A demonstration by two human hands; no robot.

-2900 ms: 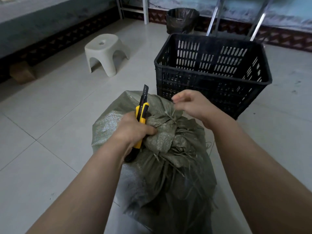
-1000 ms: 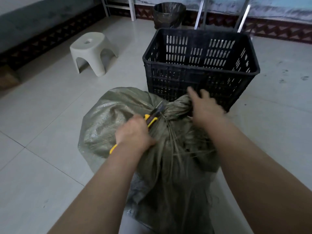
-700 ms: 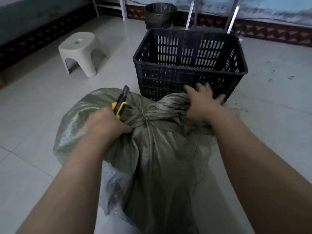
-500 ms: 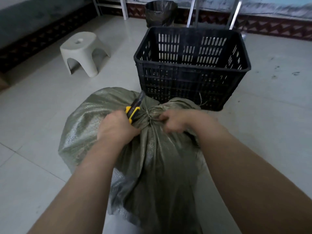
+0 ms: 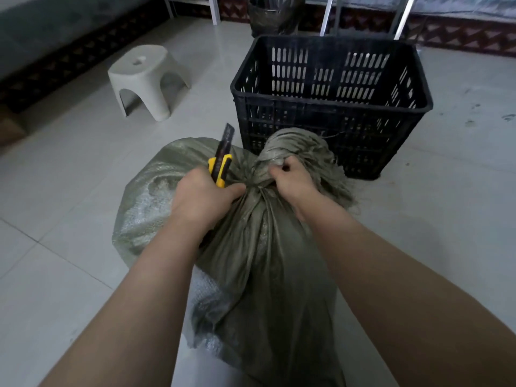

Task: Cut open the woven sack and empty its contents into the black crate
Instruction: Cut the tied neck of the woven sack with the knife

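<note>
A full grey-green woven sack [image 5: 259, 263] stands on the tiled floor in front of me, its neck tied tight with frayed fabric bunched above the knot. My left hand [image 5: 202, 201] grips a yellow and black utility knife [image 5: 222, 160], blade out and pointing up and away, just left of the knot. My right hand [image 5: 291, 180] is closed on the tied neck of the sack at the knot. Right behind the sack stands the black slotted crate [image 5: 329, 101], and nothing can be seen inside it.
A white plastic stool [image 5: 146, 79] stands on the floor at the left. Behind the crate are a dark bin [image 5: 272, 13] and two metal legs [image 5: 363, 15]. A dark patterned wall base runs along the left and back. Bare tiles lie right of the crate.
My right hand has come back from the frayed top and closed on the sack's neck at the knot. The knife has stayed beside the knot in my left hand, blade raised.
</note>
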